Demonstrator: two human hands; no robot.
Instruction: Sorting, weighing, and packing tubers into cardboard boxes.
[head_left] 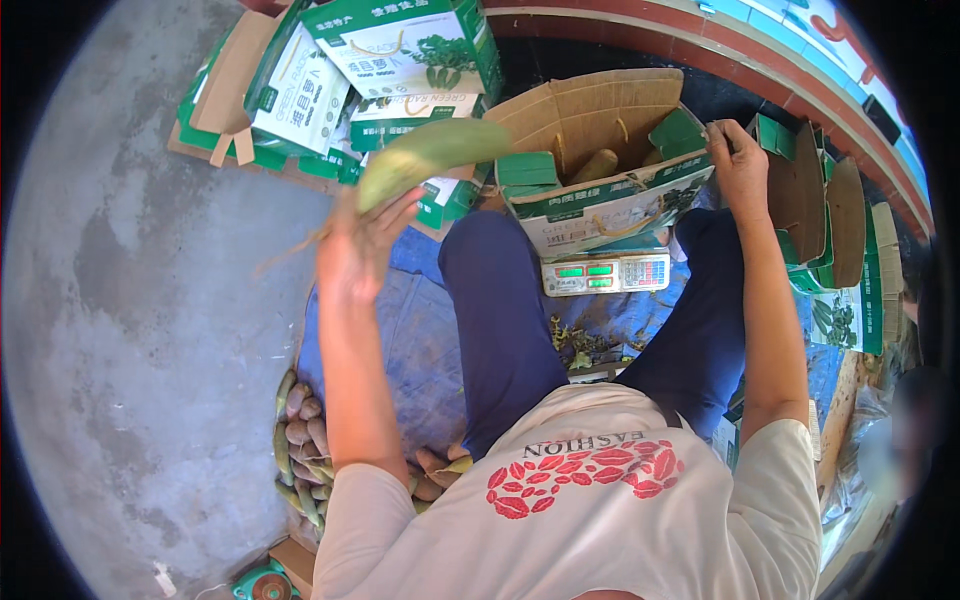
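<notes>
A long green radish [432, 156], slightly smeared by motion, is gripped in my left hand [358, 245]. Its thick end points right, toward an open green-and-white carton [610, 215], and its thin root trails down to the left. My right hand [741, 165] is closed on the carton's right rim. Inside the carton lies at least one radish [597, 167]; the front wall hides the lower part of the contents. Under the carton is a weighing scale [606, 275] with lit green displays, between my legs.
Packed cartons [405, 50] are piled at the far left. More open cartons [840, 220] line the right. Several loose radishes [300, 440] lie near my left elbow, on and beside a blue tarp [345, 340]. Leafy scraps [575, 343] are by the scale.
</notes>
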